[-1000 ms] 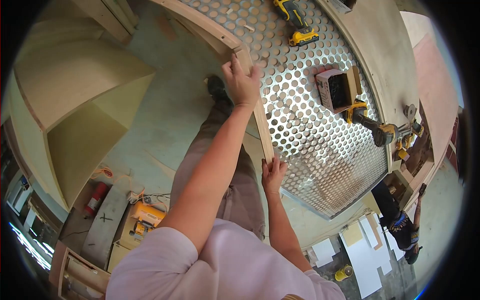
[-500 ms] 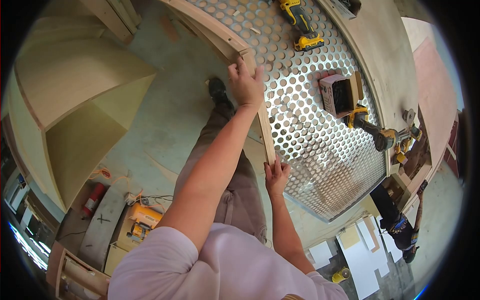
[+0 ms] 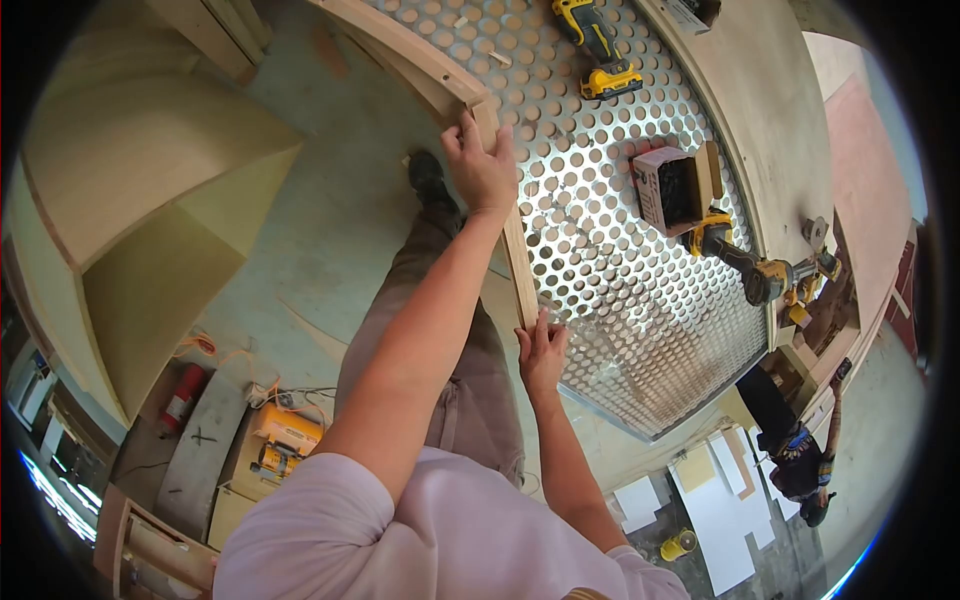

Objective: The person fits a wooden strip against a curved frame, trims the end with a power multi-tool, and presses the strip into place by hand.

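A narrow wooden strip (image 3: 520,265) runs along the near edge of a perforated metal sheet (image 3: 600,270). My left hand (image 3: 483,172) grips the strip's far end with thumb and fingers on either side, close to where it meets a curved wooden rim (image 3: 415,45). Lower down, my right hand (image 3: 543,352) pinches the near end of the same strip, its fingertips at the sheet's edge.
On the sheet lie a yellow-black cordless tool (image 3: 600,55), an open cardboard box (image 3: 675,188) and another power tool (image 3: 735,255). A co-worker (image 3: 795,455) is at right. A large plywood form (image 3: 150,170), orange cables (image 3: 200,343) and a red cylinder (image 3: 183,397) are at left.
The whole view has shifted slightly, so most things appear a little further left. Both hands keep their hold on the strip. The co-worker's arm has moved slightly.
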Tool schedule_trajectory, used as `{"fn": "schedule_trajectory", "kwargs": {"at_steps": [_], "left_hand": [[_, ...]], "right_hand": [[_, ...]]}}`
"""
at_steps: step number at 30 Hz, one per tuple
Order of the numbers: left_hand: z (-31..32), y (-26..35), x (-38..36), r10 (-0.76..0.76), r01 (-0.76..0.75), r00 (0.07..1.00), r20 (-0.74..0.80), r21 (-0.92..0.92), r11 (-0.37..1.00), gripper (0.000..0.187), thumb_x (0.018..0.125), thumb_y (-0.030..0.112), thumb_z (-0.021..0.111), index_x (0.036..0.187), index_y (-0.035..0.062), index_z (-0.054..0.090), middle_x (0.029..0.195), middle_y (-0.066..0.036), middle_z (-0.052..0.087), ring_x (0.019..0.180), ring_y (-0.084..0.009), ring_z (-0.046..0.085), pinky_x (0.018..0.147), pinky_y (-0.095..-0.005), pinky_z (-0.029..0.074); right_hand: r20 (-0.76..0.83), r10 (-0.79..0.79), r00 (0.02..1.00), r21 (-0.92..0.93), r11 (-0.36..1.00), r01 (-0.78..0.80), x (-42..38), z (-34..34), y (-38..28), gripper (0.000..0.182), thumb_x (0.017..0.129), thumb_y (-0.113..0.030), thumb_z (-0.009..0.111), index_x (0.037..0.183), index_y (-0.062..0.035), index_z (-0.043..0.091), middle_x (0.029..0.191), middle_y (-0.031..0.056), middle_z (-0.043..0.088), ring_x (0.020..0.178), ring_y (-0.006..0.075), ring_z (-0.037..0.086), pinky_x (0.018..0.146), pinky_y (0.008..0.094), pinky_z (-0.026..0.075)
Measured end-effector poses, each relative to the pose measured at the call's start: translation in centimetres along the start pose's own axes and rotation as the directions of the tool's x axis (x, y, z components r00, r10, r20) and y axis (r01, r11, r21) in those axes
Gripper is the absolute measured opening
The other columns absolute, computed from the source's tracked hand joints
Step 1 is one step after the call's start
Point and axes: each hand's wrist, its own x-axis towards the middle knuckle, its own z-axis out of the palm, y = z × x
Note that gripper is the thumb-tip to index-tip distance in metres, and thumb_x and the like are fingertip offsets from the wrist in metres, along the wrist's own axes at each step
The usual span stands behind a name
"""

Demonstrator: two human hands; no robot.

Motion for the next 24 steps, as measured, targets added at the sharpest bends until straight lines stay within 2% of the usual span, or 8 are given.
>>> {"fn": "schedule_trajectory", "kwargs": {"at_steps": [5, 8, 14, 17, 24], "left_hand": [[-0.1, 0.1, 0.1, -0.025, 0.024, 1.0, -0.006, -0.053, 0.998, 0.065, 0.088, 0.038, 0.079, 0.135, -0.0021, 0.06, 0.112, -0.019, 0.055, 0.098, -0.035, 0.06, 0.085, -0.0417, 0.052], [-0.3, 0.5, 0.9, -0.103, 0.103, 0.994, 0.032, -0.002, 0.995, 0.063, 0.089, 0.042, 0.077, 0.133, -0.0007, 0.062, 0.109, -0.017, 0.056, 0.094, -0.0341, 0.061, 0.083, -0.0414, 0.052], [-0.3, 0.8, 1.0, -0.134, 0.132, 0.99, 0.046, 0.055, 0.99, 0.061, 0.092, 0.045, 0.074, 0.129, -0.001, 0.064, 0.109, -0.017, 0.056, 0.091, -0.0339, 0.062, 0.081, -0.0413, 0.052], [-0.1, 0.3, 1.0, -0.023, 0.024, 1.0, -0.012, 0.057, 0.998, 0.055, 0.095, 0.042, 0.069, 0.127, -0.002, 0.064, 0.11, -0.018, 0.057, 0.089, -0.0337, 0.062, 0.08, -0.0414, 0.053], [-0.3, 0.0, 1.2, 0.005, -0.005, 1.0, -0.007, -0.002, 1.0, 0.045, 0.097, 0.035, 0.064, 0.122, -0.0025, 0.067, 0.111, -0.019, 0.058, 0.086, -0.0321, 0.063, 0.078, -0.0406, 0.053]], "right_hand": [[-0.028, -0.05, 0.998, -0.025, 0.998, 0.05, -0.3, 0.4, 0.0, 0.071, 0.096, -0.022, 0.071, 0.155, 0.0006, 0.039, 0.099, 0.0177, 0.056, 0.091, 0.0336, 0.054, 0.078, 0.0431, 0.05], [-0.028, -0.028, 0.999, -0.044, 0.999, 0.027, 0.1, 0.2, -0.7, 0.07, 0.096, -0.019, 0.069, 0.155, -0.0001, 0.038, 0.099, 0.017, 0.058, 0.091, 0.0336, 0.054, 0.08, 0.0428, 0.049], [-0.007, -0.041, 0.999, -0.043, 0.998, 0.04, 0.3, 0.9, -0.4, 0.072, 0.097, -0.016, 0.067, 0.157, 0.0005, 0.033, 0.105, 0.0178, 0.058, 0.095, 0.0344, 0.055, 0.084, 0.0449, 0.048], [0.014, -0.042, 0.999, -0.053, 0.998, 0.042, 0.4, 0.7, -0.5, 0.072, 0.097, -0.016, 0.065, 0.158, 0.0018, 0.031, 0.107, 0.019, 0.058, 0.097, 0.0353, 0.056, 0.086, 0.0463, 0.048], [0.037, -0.039, 0.999, -0.088, 0.995, 0.043, 0.5, -0.2, -1.1, 0.07, 0.098, -0.017, 0.064, 0.157, 0.0024, 0.031, 0.113, 0.0209, 0.056, 0.101, 0.0371, 0.056, 0.088, 0.0466, 0.048]]}}
